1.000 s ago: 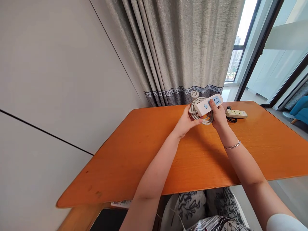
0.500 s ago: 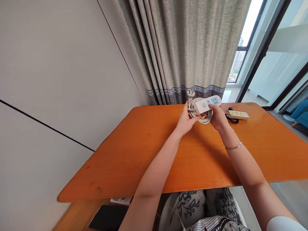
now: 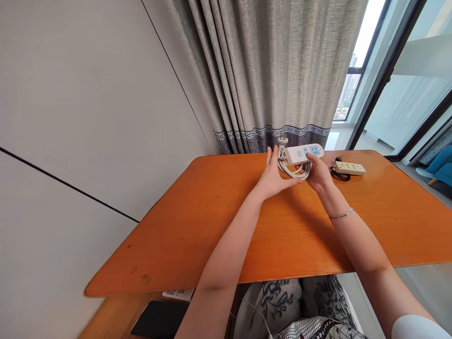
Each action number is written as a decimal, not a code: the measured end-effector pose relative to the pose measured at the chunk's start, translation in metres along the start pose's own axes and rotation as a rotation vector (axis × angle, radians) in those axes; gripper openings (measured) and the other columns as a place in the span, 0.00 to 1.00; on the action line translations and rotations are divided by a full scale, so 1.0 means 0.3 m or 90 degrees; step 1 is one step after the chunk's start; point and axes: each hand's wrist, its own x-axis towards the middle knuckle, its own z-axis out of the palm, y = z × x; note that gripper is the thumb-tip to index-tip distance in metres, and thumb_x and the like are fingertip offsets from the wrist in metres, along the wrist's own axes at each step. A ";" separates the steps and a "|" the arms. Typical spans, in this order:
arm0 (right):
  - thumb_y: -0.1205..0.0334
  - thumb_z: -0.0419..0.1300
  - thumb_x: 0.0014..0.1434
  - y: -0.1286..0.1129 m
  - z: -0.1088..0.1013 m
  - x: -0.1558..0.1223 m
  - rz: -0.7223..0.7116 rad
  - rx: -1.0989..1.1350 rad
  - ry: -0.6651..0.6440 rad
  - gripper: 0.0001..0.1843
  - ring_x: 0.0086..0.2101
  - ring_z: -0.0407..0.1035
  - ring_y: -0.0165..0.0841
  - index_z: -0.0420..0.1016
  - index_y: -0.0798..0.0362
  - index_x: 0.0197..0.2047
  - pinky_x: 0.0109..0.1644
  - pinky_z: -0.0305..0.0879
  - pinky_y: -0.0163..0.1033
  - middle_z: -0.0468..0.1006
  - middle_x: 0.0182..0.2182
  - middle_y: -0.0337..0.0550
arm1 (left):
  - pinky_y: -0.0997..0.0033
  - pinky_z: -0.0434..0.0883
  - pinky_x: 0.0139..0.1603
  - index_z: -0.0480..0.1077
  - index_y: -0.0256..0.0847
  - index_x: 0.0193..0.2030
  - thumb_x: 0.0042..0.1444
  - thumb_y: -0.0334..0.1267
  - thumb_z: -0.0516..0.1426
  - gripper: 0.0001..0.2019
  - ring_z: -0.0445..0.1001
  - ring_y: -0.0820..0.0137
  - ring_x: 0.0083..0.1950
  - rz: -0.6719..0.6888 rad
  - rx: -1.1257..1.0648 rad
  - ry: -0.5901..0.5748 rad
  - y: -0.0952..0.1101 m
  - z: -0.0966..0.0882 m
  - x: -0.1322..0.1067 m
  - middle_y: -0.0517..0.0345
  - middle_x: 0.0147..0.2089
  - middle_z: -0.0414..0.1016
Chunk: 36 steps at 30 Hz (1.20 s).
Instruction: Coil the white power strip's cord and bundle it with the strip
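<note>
My right hand (image 3: pixel 319 173) grips a white power strip (image 3: pixel 302 153) with blue sockets, held above the far part of the orange table (image 3: pixel 226 226). Its grey-white cable (image 3: pixel 294 171) hangs in a coil under the strip, and the plug (image 3: pixel 282 141) sticks up behind. My left hand (image 3: pixel 273 176) is beside the coil with the fingers stretched out, the palm facing the cable, touching or almost touching it. A thin bracelet sits on my right wrist.
A second, yellowish power strip (image 3: pixel 349 167) with a black cord (image 3: pixel 339 174) lies on the table at the far right. A grey curtain (image 3: pixel 268 75) hangs behind the table, a white wall at left. A dark phone (image 3: pixel 158 318) lies on a lower surface.
My left hand has let go of the coil and opened its fingers. The power strip has levelled out a little in my right hand.
</note>
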 end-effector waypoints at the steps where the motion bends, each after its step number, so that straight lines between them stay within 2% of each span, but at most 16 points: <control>1: 0.67 0.62 0.56 -0.001 0.001 0.000 0.001 0.009 0.009 0.08 0.28 0.75 0.31 0.72 0.54 0.41 0.29 0.77 0.34 0.82 0.31 0.39 | 0.51 0.44 0.77 0.51 0.45 0.75 0.27 0.38 0.77 0.66 0.31 0.47 0.80 0.014 0.071 -0.008 0.005 0.002 -0.004 0.42 0.80 0.31; 4: 0.69 0.61 0.58 -0.003 0.001 -0.002 0.008 0.014 0.001 0.09 0.30 0.77 0.32 0.72 0.54 0.43 0.33 0.80 0.36 0.82 0.32 0.40 | 0.53 0.44 0.78 0.45 0.44 0.77 0.33 0.41 0.76 0.66 0.35 0.52 0.80 0.028 0.246 -0.011 0.010 0.007 -0.008 0.41 0.80 0.35; 8: 0.69 0.60 0.60 -0.011 0.002 -0.013 0.010 -0.005 -0.029 0.07 0.24 0.74 0.30 0.72 0.55 0.44 0.29 0.78 0.35 0.81 0.29 0.40 | 0.52 0.49 0.77 0.47 0.44 0.76 0.36 0.45 0.75 0.62 0.46 0.50 0.79 0.051 0.339 0.024 -0.001 0.003 0.003 0.41 0.78 0.48; 12: 0.70 0.57 0.63 -0.025 0.018 -0.030 0.025 -0.006 -0.016 0.06 0.24 0.74 0.30 0.73 0.56 0.42 0.28 0.78 0.35 0.81 0.29 0.40 | 0.51 0.56 0.75 0.53 0.44 0.74 0.32 0.46 0.76 0.61 0.57 0.49 0.75 0.077 0.342 0.039 -0.021 -0.015 0.020 0.41 0.74 0.57; 15: 0.71 0.56 0.63 -0.028 0.029 -0.033 0.043 -0.001 -0.012 0.06 0.27 0.76 0.32 0.73 0.57 0.42 0.30 0.79 0.36 0.82 0.30 0.42 | 0.51 0.59 0.73 0.54 0.41 0.73 0.31 0.46 0.76 0.61 0.61 0.50 0.73 0.092 0.319 0.027 -0.038 -0.030 0.032 0.40 0.73 0.59; 19: 0.71 0.57 0.62 -0.024 -0.004 -0.029 0.023 -0.020 -0.007 0.05 0.25 0.74 0.31 0.74 0.57 0.41 0.27 0.77 0.34 0.82 0.29 0.42 | 0.51 0.60 0.72 0.55 0.40 0.72 0.38 0.45 0.74 0.55 0.61 0.51 0.72 0.098 0.289 -0.058 -0.048 -0.042 0.032 0.39 0.73 0.60; 21: 0.71 0.59 0.60 -0.032 -0.061 -0.037 0.005 -0.031 0.013 0.05 0.25 0.74 0.30 0.74 0.57 0.41 0.27 0.77 0.34 0.82 0.29 0.41 | 0.51 0.62 0.72 0.54 0.42 0.73 0.44 0.47 0.71 0.51 0.64 0.51 0.71 0.078 0.272 -0.125 -0.039 -0.041 0.019 0.40 0.74 0.57; 23: 0.71 0.62 0.58 -0.052 -0.153 -0.061 -0.007 -0.047 0.046 0.07 0.24 0.74 0.30 0.74 0.56 0.41 0.27 0.78 0.35 0.82 0.30 0.40 | 0.51 0.63 0.70 0.52 0.45 0.74 0.49 0.49 0.68 0.48 0.65 0.52 0.70 0.046 0.273 -0.175 -0.020 -0.035 0.000 0.40 0.76 0.52; 25: 0.71 0.62 0.56 -0.086 -0.274 -0.102 -0.016 -0.074 0.102 0.08 0.24 0.74 0.30 0.74 0.55 0.41 0.28 0.78 0.35 0.81 0.30 0.40 | 0.51 0.64 0.69 0.49 0.46 0.75 0.53 0.51 0.66 0.47 0.64 0.52 0.71 0.034 0.298 -0.208 0.004 -0.028 -0.019 0.41 0.78 0.47; 28: 0.72 0.63 0.55 -0.151 -0.478 -0.180 -0.041 -0.115 0.224 0.10 0.25 0.75 0.30 0.74 0.56 0.42 0.28 0.78 0.34 0.82 0.32 0.42 | 0.53 0.65 0.68 0.49 0.45 0.75 0.57 0.49 0.63 0.43 0.64 0.53 0.71 0.047 0.334 -0.252 0.034 -0.020 -0.036 0.42 0.77 0.48; 31: 0.73 0.63 0.52 -0.210 -0.661 -0.246 -0.076 -0.162 0.326 0.11 0.21 0.71 0.28 0.73 0.56 0.40 0.21 0.73 0.31 0.80 0.29 0.40 | 0.54 0.66 0.67 0.51 0.45 0.74 0.58 0.49 0.62 0.40 0.66 0.54 0.70 0.036 0.342 -0.299 0.039 -0.014 -0.038 0.43 0.77 0.50; 33: 0.71 0.64 0.52 -0.232 -0.748 -0.273 -0.092 -0.238 0.380 0.10 0.20 0.69 0.28 0.72 0.55 0.39 0.19 0.70 0.30 0.79 0.27 0.39 | 0.55 0.67 0.66 0.53 0.46 0.73 0.59 0.50 0.61 0.38 0.67 0.55 0.69 0.029 0.356 -0.328 0.028 -0.010 -0.035 0.43 0.77 0.50; 36: 0.66 0.66 0.52 -0.241 -0.820 -0.285 -0.092 -0.342 0.432 0.09 0.21 0.70 0.30 0.71 0.53 0.37 0.22 0.72 0.34 0.78 0.27 0.40 | 0.56 0.68 0.65 0.56 0.44 0.72 0.59 0.50 0.60 0.36 0.69 0.55 0.67 0.036 0.394 -0.372 0.004 -0.003 -0.031 0.43 0.75 0.54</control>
